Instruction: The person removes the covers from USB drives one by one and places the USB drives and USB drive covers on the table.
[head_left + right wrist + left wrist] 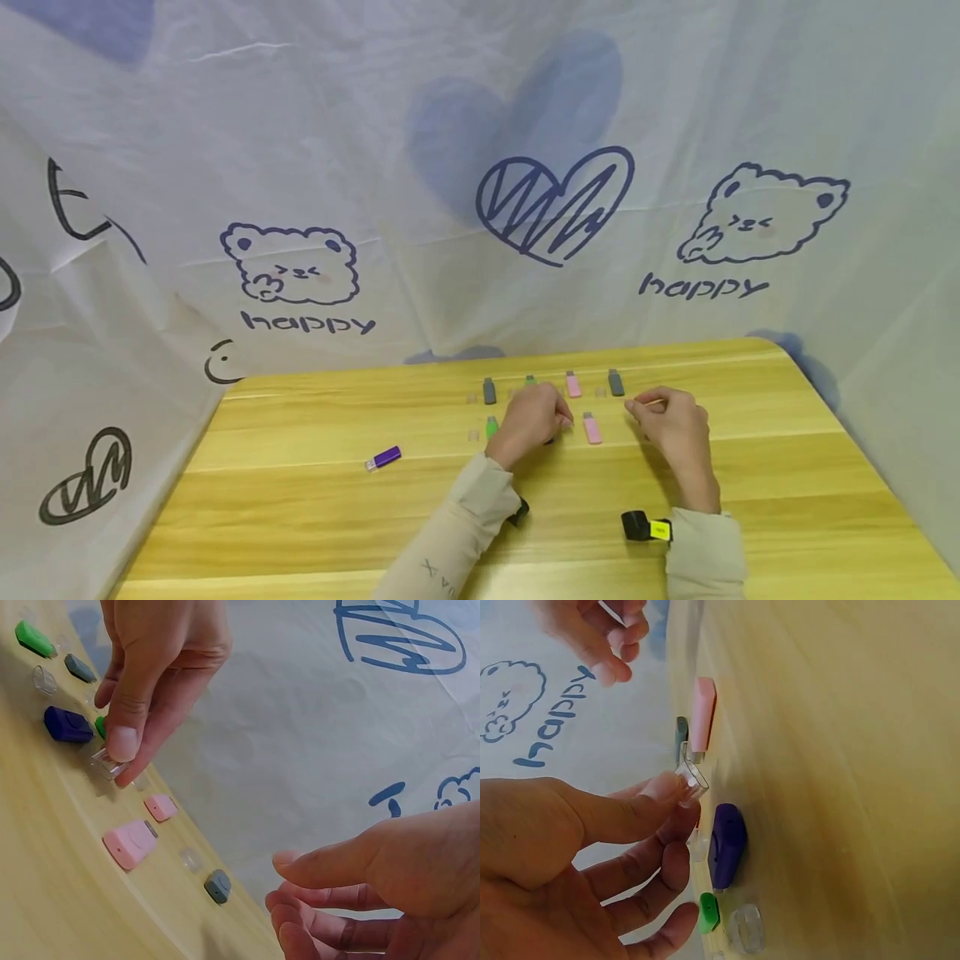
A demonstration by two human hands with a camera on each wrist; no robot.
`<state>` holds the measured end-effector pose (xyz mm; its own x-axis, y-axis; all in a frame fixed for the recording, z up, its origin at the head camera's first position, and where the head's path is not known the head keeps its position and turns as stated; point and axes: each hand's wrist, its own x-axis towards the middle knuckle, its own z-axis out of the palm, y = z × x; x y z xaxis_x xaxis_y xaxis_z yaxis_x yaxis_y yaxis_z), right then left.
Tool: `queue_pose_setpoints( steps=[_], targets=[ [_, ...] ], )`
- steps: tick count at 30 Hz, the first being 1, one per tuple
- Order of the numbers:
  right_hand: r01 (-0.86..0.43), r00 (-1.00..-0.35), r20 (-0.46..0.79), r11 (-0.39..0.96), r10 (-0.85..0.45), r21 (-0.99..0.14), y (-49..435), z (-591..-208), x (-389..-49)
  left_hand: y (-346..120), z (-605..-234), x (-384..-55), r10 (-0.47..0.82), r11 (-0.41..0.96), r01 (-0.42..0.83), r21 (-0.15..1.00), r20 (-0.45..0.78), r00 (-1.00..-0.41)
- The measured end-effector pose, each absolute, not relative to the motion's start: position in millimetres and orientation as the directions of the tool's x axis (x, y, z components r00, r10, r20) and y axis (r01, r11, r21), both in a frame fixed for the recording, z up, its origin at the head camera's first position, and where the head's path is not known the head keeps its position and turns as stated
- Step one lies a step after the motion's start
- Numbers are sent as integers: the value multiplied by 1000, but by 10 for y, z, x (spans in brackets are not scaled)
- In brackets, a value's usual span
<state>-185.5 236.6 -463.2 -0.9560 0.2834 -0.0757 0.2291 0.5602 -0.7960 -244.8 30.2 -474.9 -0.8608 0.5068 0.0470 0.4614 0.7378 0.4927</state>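
My left hand [534, 419] pinches a small clear plastic cap [692, 783] between thumb and index finger, just above the table. Beneath it lies a dark blue USB flash drive [727, 844], mostly covered by the hand in the head view. To the right of the cap, a pink USB flash drive [592, 429] lies with its metal plug bare, pointing away from me. My right hand [675, 421] hovers with loosely bent fingers and nothing in them, near a grey USB flash drive [616, 383].
A back row holds another grey drive [489, 391], a partly hidden green one and a second pink drive [573, 384]. A green drive [492, 427] lies left of my left hand. Loose clear caps [473, 435] lie beside several drives. Farther left sits a purple drive [387, 456].
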Motion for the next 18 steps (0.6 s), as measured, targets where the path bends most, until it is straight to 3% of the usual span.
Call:
queue_pose_setpoints(
  steps=[18],
  targets=[
    [218, -959, -69, 558, 275, -801, 2398, -4637, -1839, 371, -4831, -2490, 502, 766, 472, 436, 53, -863]
  ],
)
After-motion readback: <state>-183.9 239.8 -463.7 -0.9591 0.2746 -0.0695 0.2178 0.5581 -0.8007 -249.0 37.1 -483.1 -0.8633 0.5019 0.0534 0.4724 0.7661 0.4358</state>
